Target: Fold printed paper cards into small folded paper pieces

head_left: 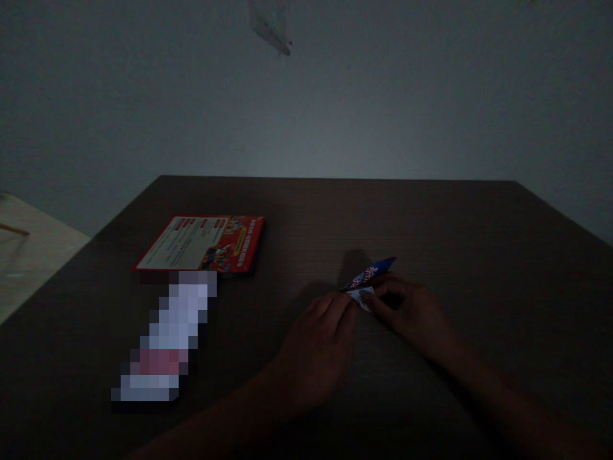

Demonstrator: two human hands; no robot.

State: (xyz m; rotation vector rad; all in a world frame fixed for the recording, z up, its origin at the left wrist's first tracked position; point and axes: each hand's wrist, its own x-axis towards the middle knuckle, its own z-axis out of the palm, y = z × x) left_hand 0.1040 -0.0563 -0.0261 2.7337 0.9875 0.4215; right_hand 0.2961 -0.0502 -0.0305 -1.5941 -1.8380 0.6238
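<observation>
A small piece of folded paper (380, 267), blue with white markings, stands partly raised above the tabletop. Its pale inner side (368, 292) shows between my hands. My left hand (323, 332) is closed at its near left end, with the fingertips pressed together on the paper, partly hidden from view. From the right, my right hand (409, 310) pinches the pale part between thumb and fingers, the other fingers curled behind the blue part. Both hands rest low, close to the table.
A red booklet or flat pack (246, 249) with a white text panel lies left of my hands on the dark wooden table (335, 211). Nearer me lies a long bright object (167, 332), blurred into blocks. A grey wall (359, 96) stands behind the table.
</observation>
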